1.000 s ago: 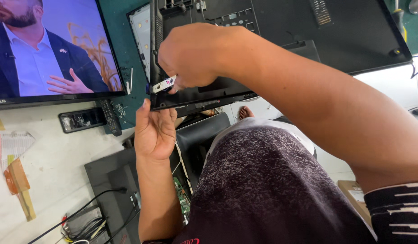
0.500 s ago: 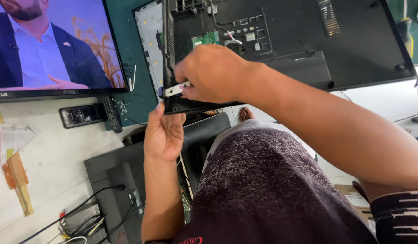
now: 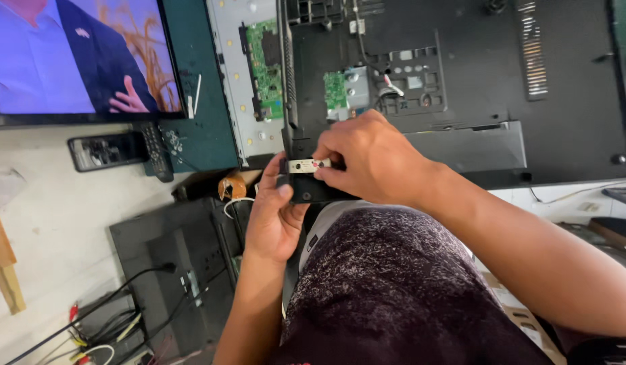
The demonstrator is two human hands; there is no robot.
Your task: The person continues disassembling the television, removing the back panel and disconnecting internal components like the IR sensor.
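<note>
Head view, sole entry.

Item: small white circuit strip [image 3: 306, 165], narrow, with pinkish marks, lying at the lower left corner of a black television back panel [image 3: 502, 81] that rests face down across the lap.

Handling note (a judgement): the strip looks thin and easily bent, so it is best kept level and gripped by its edges, with the corner of the panel steadied from below.

Right hand [image 3: 374, 159]: curled nearly closed, fingertips pinching the right end of the strip.

Left hand [image 3: 276, 216]: half closed under the panel's corner, thumb up against its lower edge just beneath the strip; whether it touches the strip itself cannot be told.

Nearby: green circuit board [image 3: 262, 64] on a bare metal chassis, lit television [image 3: 76, 57], black remote [image 3: 154, 152].
</note>
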